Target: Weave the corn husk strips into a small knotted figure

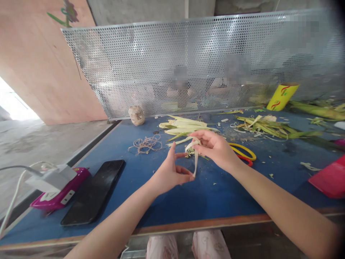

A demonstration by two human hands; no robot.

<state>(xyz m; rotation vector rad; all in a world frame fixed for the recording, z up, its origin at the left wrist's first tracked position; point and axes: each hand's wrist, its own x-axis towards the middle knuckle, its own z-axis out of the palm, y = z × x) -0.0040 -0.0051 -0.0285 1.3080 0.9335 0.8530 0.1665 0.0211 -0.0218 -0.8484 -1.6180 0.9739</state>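
A pale strip of corn husk (196, 162) runs between my two hands above the blue table. My left hand (168, 171) pinches its lower end between thumb and a fingertip, with the index finger raised. The fingers of my right hand (217, 147) are closed on the upper part, where the strip bends into a loop. Just behind lies a bundle of pale green husks (185, 126). Scissors with yellow and red handles (249, 153) lie by my right wrist, partly hidden. A loose tangle of thin twine (145, 145) rests to the left.
A black phone (94, 192) and a purple power strip (77, 185) with a white plug lie at left. Perforated metal mesh (151, 64) stands behind the table, people beyond it. Green husk scraps (258, 126), a yellow tube (283, 97) and a red object (330, 178) are on the right.
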